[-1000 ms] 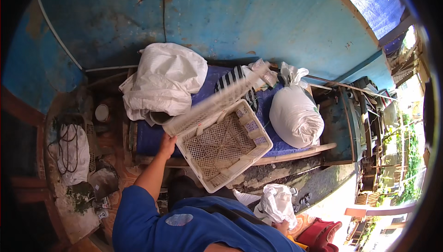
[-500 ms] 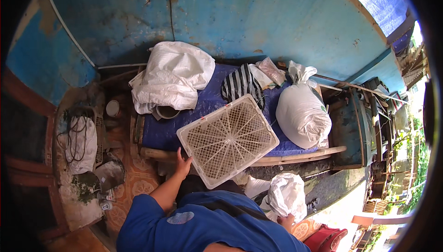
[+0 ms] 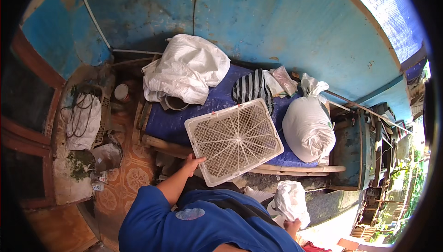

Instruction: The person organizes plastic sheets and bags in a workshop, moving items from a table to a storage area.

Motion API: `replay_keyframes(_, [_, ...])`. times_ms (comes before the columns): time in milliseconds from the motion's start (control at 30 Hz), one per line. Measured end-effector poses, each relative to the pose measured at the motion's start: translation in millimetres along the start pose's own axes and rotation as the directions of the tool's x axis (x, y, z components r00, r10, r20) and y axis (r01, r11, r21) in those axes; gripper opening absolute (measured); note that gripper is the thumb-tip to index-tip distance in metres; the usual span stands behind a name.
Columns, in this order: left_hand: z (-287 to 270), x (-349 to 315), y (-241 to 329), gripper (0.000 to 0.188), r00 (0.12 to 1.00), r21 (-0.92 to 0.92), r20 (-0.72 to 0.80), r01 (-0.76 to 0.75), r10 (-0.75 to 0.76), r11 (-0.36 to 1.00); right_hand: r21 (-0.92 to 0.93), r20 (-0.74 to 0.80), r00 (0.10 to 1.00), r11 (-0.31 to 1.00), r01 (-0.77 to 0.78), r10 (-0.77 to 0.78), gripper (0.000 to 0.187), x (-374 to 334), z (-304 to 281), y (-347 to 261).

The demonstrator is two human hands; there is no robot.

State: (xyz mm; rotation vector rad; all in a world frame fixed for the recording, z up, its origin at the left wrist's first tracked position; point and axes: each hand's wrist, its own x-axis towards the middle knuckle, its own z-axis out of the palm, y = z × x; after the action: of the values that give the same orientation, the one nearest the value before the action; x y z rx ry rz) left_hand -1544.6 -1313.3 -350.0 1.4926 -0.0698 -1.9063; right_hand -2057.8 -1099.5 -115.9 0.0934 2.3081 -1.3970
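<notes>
A shallow white plastic crate (image 3: 217, 176) with a mesh bottom rests at a slant over the front of a low platform. My left hand (image 3: 192, 164) has its fingers closed on the crate's left rim, near the lower left corner. Down at my right side, my right hand (image 3: 292, 227) grips a crumpled white sack (image 3: 290, 201) that hangs beside my body. Part of that hand is hidden by my shirt and the sack. Behind the crate lies a black-and-white striped cloth bag (image 3: 251, 86).
A blue sheet (image 3: 168, 125) covers the wooden-edged platform. On it sit a large white sack (image 3: 191, 67) over a round bowl (image 3: 176, 104), and a full, tied white sack (image 3: 308, 127). A blue wall (image 3: 277, 26) stands behind. Patterned tiles (image 3: 136, 173) are at left.
My left hand has gone from spread fingers beside the crate to a grip on its rim. The view has shifted. The right hand still holds its sack.
</notes>
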Motion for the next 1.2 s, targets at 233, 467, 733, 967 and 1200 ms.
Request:
replay_keyframes(233, [46,-1,23,0.042,0.979,-0.117,0.108,-0.158,0.171,0.981,0.448,-0.01,0.954,0.854,-0.265,0.301,0.027,57,17,-23])
replay_keyframes(467, [52,-22,50,0.038,0.979,-0.129,0.042,-0.194,0.201,0.972,-0.432,0.901,0.349,-0.475,0.767,-0.256,0.032,55,-13,2])
replay_keyframes(733, [-15,-95,81,0.027,0.976,-0.433,-0.022,-0.205,0.217,0.878,-0.42,0.902,0.432,-0.278,0.864,-0.019,0.017,44,46,2])
replay_keyframes(967, [-104,-127,96,0.036,0.905,-0.646,-0.207,-0.412,0.372,0.643,-0.603,0.769,0.634,0.229,0.764,-0.089,0.019,15,215,-9])
replay_keyframes(1200, [-216,-140,134,0.046,0.745,-0.647,-0.563,-0.667,0.358,0.369,-0.587,0.773,0.626,0.259,0.767,-0.104,0.023,-43,282,-24])
